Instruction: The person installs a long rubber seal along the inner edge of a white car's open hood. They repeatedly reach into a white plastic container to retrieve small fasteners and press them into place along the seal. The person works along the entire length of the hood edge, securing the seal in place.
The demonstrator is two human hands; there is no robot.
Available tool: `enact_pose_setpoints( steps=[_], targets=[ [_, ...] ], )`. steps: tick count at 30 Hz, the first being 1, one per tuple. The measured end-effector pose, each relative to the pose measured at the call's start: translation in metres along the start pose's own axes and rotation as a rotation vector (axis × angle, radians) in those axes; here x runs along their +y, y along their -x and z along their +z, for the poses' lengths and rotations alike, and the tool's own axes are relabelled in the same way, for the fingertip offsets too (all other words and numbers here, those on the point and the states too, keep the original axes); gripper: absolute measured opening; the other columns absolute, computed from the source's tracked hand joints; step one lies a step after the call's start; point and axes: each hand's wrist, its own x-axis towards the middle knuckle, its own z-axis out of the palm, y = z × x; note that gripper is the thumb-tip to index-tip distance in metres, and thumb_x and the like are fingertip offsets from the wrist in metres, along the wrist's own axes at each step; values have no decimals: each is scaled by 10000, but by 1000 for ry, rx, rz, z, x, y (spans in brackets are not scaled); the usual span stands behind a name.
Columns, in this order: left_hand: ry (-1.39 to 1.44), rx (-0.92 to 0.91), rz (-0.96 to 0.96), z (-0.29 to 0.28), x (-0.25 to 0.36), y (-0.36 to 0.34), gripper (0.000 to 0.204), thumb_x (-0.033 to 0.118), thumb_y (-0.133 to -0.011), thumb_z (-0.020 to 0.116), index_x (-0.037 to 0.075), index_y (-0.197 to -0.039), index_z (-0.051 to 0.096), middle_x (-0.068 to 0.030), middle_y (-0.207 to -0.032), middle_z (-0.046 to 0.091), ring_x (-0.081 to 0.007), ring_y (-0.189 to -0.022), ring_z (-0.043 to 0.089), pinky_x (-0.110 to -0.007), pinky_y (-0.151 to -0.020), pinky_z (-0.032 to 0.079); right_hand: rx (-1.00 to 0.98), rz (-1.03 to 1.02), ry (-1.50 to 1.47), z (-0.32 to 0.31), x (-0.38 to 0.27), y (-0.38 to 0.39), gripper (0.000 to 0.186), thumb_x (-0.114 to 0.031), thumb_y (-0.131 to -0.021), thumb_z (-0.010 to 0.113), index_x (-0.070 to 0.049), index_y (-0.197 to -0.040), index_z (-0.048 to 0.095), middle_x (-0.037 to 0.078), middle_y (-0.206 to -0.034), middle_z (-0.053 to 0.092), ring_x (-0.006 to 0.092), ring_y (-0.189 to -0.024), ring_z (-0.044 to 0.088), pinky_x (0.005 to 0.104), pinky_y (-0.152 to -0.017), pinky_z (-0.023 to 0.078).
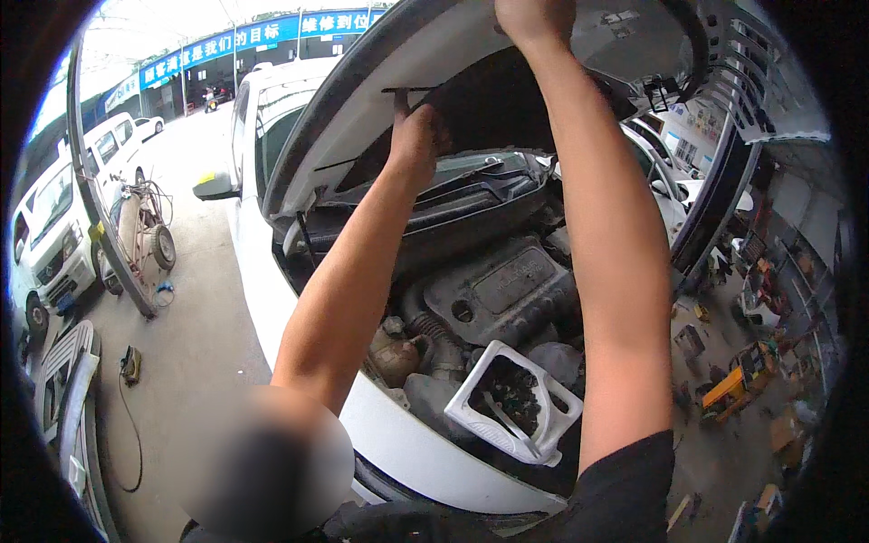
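Observation:
Both arms reach up under the raised hood [339,118] of a white car. My left hand [418,145] is curled against the hood's underside, one digit up at a narrow dark slot beside the black hood liner [502,109]. What its fingers grip, if anything, is hidden. Higher up, my right hand [536,20] is closed near the liner's far part, cut by the picture's top edge. Below my arms lies the engine bay with a dusty black engine cover [498,282]. A cut-open white plastic jug [469,391] holding small dark bits rests at its front.
A hood latch [665,93] hangs at the upper right. Left of the car stand a metal post [110,244], a wheeled cart [145,226], a white van [54,235] and a detached bumper-like part [68,380]. Tools and a yellow case [738,380] clutter the right-hand floor.

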Motion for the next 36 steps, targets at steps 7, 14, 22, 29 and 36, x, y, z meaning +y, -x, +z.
enact_pose_setpoints(
  steps=[7,14,22,29,36],
  targets=[
    [62,9,105,12,-19,9,437,62,-833,492,123,-1252,386,-52,-749,499,-173,-597,477,-337,-523,400,-126,-55,-147,-26,13,10,310,-282,-804,673,27,-773,667,257,-766,630,428,-787,611,462,-671,471],
    [51,-297,398,-47,-59,-51,451,111,-910,434,113,-1361,427,-128,-1113,572,-239,-974,555,-351,-863,437,-146,-192,-170,-30,-8,14,312,-245,-802,681,45,-712,609,273,-702,589,434,-734,606,466,-597,462],
    [206,-130,-4,-6,-14,13,364,151,-943,413,33,-1284,461,-153,-1208,546,-248,-1049,553,-366,-908,445,-86,-326,82,-41,-14,13,317,-252,-791,692,30,-677,601,263,-657,579,448,-693,592,508,-602,460],
    [-269,-145,199,51,51,40,304,212,-902,492,-27,-1066,585,-126,-977,625,-191,-740,583,-334,-675,468,-148,-400,256,-45,-16,9,281,-252,-814,640,13,-720,621,231,-682,616,397,-695,626,497,-636,498],
    [-167,-261,249,102,102,29,258,186,-920,510,5,-1089,582,-118,-1023,631,-214,-895,633,-353,-825,525,-158,-599,245,-40,13,-5,300,-335,-835,617,-43,-777,648,204,-733,632,391,-719,619,455,-642,501]
  ],
)
